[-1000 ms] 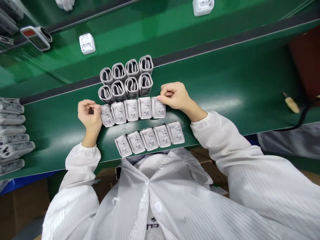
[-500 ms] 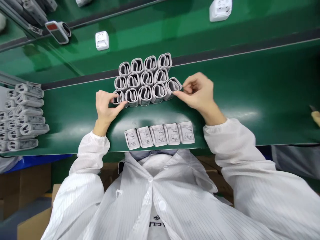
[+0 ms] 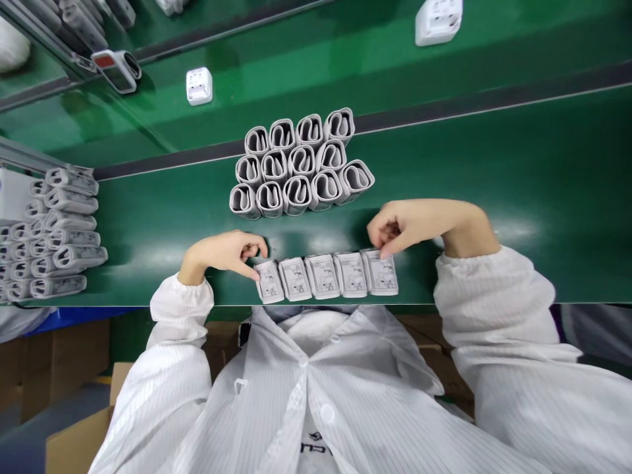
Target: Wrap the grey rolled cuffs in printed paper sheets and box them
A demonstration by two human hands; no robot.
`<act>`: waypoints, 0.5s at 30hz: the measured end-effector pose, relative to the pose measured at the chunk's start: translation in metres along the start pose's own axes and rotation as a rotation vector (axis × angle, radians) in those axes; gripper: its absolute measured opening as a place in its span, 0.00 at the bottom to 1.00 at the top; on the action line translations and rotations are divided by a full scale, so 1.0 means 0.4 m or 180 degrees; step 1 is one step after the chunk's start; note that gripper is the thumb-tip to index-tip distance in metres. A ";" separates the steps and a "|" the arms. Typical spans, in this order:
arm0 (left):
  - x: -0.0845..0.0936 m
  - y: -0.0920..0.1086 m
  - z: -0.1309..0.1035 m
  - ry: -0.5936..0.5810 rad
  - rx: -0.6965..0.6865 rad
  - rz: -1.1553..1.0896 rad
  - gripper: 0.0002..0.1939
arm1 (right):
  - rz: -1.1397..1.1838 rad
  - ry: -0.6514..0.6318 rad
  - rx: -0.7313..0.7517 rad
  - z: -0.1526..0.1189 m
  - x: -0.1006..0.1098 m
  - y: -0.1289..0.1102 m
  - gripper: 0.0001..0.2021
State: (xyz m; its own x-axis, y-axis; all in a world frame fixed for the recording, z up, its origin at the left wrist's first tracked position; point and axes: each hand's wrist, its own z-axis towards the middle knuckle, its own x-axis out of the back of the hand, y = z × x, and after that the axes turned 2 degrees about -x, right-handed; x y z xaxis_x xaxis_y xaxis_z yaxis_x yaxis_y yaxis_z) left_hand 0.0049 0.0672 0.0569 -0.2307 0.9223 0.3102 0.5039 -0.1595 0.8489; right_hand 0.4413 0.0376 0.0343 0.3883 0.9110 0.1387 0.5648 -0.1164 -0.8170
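Near the front edge of the green bench, a short row of rolled grey cuffs [image 3: 324, 276] lies with printed drawings facing up. At the row's left end is my left hand [image 3: 228, 253], thumb tip against the end cuff [image 3: 269, 283] and fingers bent, apart from the thumb. My right hand [image 3: 417, 226] is over the right end; its thumb tip meets the far edge of the last cuff [image 3: 382, 275], and its other fingers are curled with a gap to the thumb. Beyond both hands, several more rolled cuffs [image 3: 297, 195] stand in three rows, coiled ends up.
A stack of rolled cuffs [image 3: 74, 220] sits at the bench's left. On the green shelf behind are two white blocks [image 3: 199, 86] [image 3: 438, 22] and a white device with a red-topped face [image 3: 116, 70]. Cardboard boxes [image 3: 79, 438] are below the bench.
Both hands have left the ends of the standing cuffs' front row and come nearer to me, to the ends of the lying row. The standing cuffs remain grouped in their rows.
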 end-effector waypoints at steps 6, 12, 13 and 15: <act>0.001 -0.006 0.012 -0.0087 -0.0388 -0.0050 0.18 | -0.0075 0.0228 0.0178 0.003 0.000 0.010 0.29; 0.012 -0.015 -0.010 0.0978 -0.0279 -0.0618 0.24 | 0.0339 0.1586 0.0073 0.005 -0.001 0.016 0.34; 0.011 -0.017 -0.011 0.1142 -0.0250 -0.0657 0.24 | 0.0348 0.1683 0.0050 0.005 -0.002 0.013 0.34; 0.008 -0.021 -0.011 0.1381 -0.0267 -0.0715 0.25 | 0.0280 0.1685 0.0045 0.006 -0.004 0.005 0.34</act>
State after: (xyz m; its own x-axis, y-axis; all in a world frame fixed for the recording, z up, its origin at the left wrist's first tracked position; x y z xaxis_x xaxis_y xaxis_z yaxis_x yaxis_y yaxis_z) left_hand -0.0037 0.0700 0.0525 -0.6602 0.7082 0.2501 0.3373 -0.0179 0.9412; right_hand 0.4402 0.0370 0.0310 0.7500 0.5734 0.3296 0.5051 -0.1748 -0.8452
